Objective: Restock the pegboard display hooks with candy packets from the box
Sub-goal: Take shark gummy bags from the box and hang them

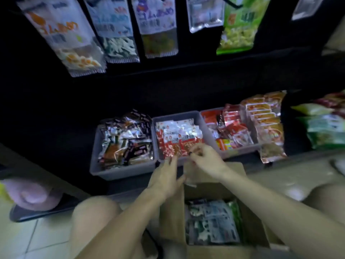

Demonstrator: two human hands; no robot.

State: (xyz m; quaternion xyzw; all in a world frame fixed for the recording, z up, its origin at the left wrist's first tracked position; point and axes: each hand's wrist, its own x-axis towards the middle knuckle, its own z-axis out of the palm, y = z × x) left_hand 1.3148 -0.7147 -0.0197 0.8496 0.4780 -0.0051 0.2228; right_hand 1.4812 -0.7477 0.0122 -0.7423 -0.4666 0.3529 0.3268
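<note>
Hanging row, far left: a clear-and-white packet with orange print and pale orange sweets (63, 38) hangs from the black pegboard display (56, 94), tilted.
Hanging row, next: a white-and-blue packet of pale green and white sticks (113, 32), then a white packet with purple print and yellowish sweets (158, 28), then a clear silvery packet (205, 15).
Hanging row, right: a bright green packet of pale yellow pieces (239, 28) hangs beside the silvery one.
Shelf, left bin: a grey plastic bin (119, 170) holds shiny silver, brown and black sachets.
Shelf, middle bin: a second grey plastic bin (200, 126) just beside it holds red-and-white candy packets (179, 136) stacked flat.
Shelf, right bin: a third grey plastic bin (240, 150) holds red sachets and upright orange-and-clear packs (265, 120).
Shelf, far right: green and white bags (324, 131) lie piled, blurred.
Left hand (165, 177): reaches to the front edge of the middle bin, fingers straight and together, tips touching the front red-and-white packet; grip released.
Right hand (203, 158): over the same bin's front right corner, fingers curled, pinching the front red-and-white packet at its lower edge; grip grasping that packet.
Box: an open brown cardboard box (171, 221) stands on the pale tiled floor (37, 238) between the person's bare knees, below both hands; inside lie white-and-blue candy packets (212, 221) and a green one at the right wall.
</note>
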